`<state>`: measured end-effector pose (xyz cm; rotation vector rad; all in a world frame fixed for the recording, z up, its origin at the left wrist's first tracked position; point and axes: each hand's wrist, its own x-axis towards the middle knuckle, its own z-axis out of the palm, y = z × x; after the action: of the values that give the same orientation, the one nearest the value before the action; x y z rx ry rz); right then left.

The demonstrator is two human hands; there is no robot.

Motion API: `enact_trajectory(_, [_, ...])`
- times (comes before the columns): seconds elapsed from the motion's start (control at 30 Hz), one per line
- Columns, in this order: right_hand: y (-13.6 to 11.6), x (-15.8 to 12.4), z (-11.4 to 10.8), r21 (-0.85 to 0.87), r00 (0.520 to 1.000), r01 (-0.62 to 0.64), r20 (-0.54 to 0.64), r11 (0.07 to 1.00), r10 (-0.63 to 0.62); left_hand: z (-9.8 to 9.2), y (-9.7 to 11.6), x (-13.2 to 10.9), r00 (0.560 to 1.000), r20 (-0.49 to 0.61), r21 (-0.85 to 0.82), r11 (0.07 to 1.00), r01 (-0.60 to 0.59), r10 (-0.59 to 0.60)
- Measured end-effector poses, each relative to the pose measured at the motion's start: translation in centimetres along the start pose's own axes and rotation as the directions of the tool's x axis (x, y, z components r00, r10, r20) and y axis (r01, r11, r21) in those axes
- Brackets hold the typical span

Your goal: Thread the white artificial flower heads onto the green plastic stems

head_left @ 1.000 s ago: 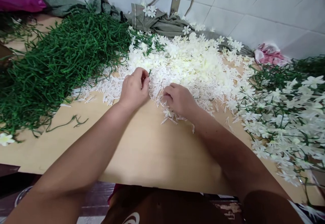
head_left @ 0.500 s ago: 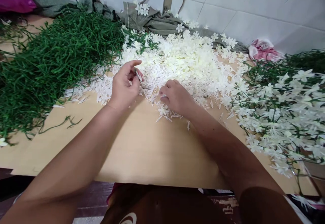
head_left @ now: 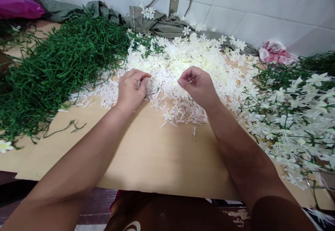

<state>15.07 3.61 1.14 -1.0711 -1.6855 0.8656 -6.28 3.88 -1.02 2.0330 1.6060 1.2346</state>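
A big heap of loose white artificial flowers lies on the wooden table. My left hand rests at the heap's near left edge, fingers curled and pinched on a thin green stem that pokes out to its right. My right hand is raised a little over the heap's front, thumb and forefinger pinched together; what they hold is too small to make out. The two hands are about a hand's width apart.
A mound of bare green stems fills the left side. Stems with white flowers attached pile up at the right. Grey-green cloth and a pink bag lie along the tiled wall; a magenta bag sits far left.
My right hand has lifted off the small flowers at the heap's front and moved up and right, now pinched. My left hand's fingers have closed again around a green stem.
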Motion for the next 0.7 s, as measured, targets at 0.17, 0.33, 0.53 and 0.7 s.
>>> enact_trajectory(0.17, [0.5, 0.3, 0.3, 0.118, 0.995, -0.062, -0.071, 0.991, 0.071, 1.9, 1.4, 1.4, 0.989, 0.146, 0.296, 0.954, -0.046, 0.003])
enact_trajectory(0.33, [0.3, 0.4, 0.0, 0.064, 0.991, -0.070, -0.107, 0.995, 0.077, 2.7, 2.2, 2.9, 0.982, 0.187, 0.376, 0.925, -0.056, -0.016])
enact_trajectory(0.53, [0.3, 0.2, 0.1, 0.126, 0.995, -0.099, -0.020, 0.987, 0.102, 0.9, 3.1, 2.9, 0.994, 0.035, 0.040, 0.994, 0.101, -0.102])
enact_trajectory(0.7, [-0.4, -0.6, 1.4, 0.014, 1.000, 0.006, 0.008, 1.000, -0.006, 0.6, 4.2, 1.1, 0.894, 0.241, -0.483, 0.752, 0.449, -0.378])
